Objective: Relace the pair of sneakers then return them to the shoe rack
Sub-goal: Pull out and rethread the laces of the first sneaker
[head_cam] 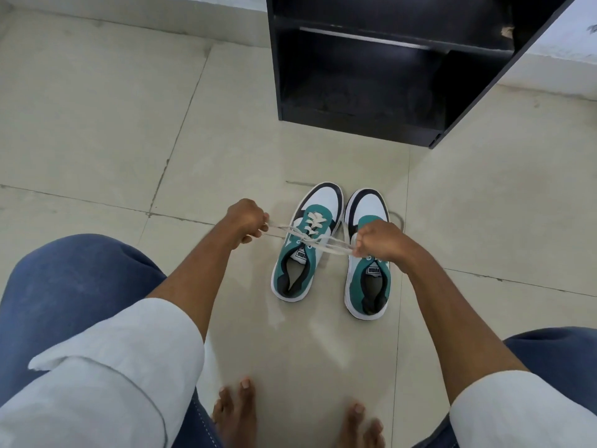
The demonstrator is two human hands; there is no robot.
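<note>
Two teal, white and black sneakers stand side by side on the tiled floor, toes pointing away from me. The left sneaker [307,240] has a white lace [315,226] threaded through its eyelets. My left hand [247,223] is shut on one lace end, pulled out to the left. My right hand [379,242] is shut on the other end, over the tongue of the right sneaker [366,286]. The lace runs taut between both fists. Whether the right sneaker is laced is hidden by my right hand.
A black shoe rack [361,124] with open shelves stands on the floor just beyond the sneakers. My knees in blue jeans and my bare feet [235,412] are at the bottom of the view. A white wall base runs along the back.
</note>
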